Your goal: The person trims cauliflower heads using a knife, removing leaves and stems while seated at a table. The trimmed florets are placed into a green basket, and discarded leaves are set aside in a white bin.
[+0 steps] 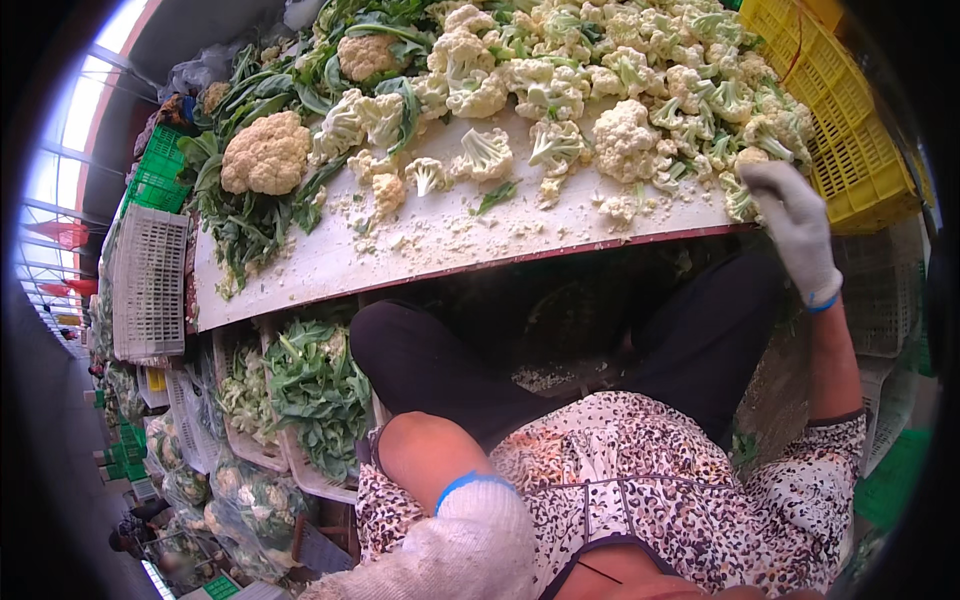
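My right hand [791, 217], in a white knit glove with a blue cuff edge, is over the right front corner of the white work table [315, 262]. Its fingers are curled beside cauliflower florets [739, 196]; whether they grip one is hidden. Close to the camera at the bottom, my gloved left hand [442, 547] is raised across my chest, its fingers outside the picture. Loose florets [555, 146] are heaped over the back and right of the table. A whole cauliflower head [266, 152] lies among green leaves [244, 225] at the left, with another head [367, 56] behind it.
Yellow plastic crates [847, 127] stand against the table's right side. At its left end is a white slatted crate [152, 281], with a green crate [159, 169] behind. Leaf trimmings [315, 390] fill a crate by my left knee. Bagged cauliflower [251, 502] stands lower left.
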`<state>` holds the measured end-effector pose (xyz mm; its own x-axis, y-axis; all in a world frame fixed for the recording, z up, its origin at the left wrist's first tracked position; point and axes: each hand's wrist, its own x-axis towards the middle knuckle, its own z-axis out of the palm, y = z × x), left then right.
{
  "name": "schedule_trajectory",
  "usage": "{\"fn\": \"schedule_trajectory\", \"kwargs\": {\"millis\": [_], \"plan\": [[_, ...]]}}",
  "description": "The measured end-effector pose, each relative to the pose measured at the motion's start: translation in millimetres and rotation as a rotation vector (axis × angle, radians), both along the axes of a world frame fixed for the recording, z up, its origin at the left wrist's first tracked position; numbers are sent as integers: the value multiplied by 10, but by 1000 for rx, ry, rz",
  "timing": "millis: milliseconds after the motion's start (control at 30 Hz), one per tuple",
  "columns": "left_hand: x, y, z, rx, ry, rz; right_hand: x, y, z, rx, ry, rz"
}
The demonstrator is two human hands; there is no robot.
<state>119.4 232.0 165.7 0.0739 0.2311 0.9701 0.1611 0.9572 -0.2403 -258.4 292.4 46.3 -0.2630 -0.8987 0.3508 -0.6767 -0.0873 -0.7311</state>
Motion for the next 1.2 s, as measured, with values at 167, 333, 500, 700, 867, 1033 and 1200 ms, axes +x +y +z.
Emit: {"fn": "schedule_trajectory", "kwargs": {"millis": [167,333,500,700,867,1033,1200], "plan": [[119,245,-63,67,145,14,1393,-377,-1405,525,183,549],[152,128,-108,37,273,79,1523,-1150,-3262,573,494,41],[576,-231,-393,164,131,227,1670,-1114,-3744,568,401,-321],[262,-580,-1595,858,-570,122,1630,-671,-3135,729,510,-393],[-109,-392,-2383,1039,-1266,72,1520,-561,-2734,337,777,-292],[-232,-587,-2667,993,-1519,480,1540,-560,-2328,215,674,-276],[-373,-692,-3168,798,-1426,843,1388,-532,-2428,369,747,-376]]}}
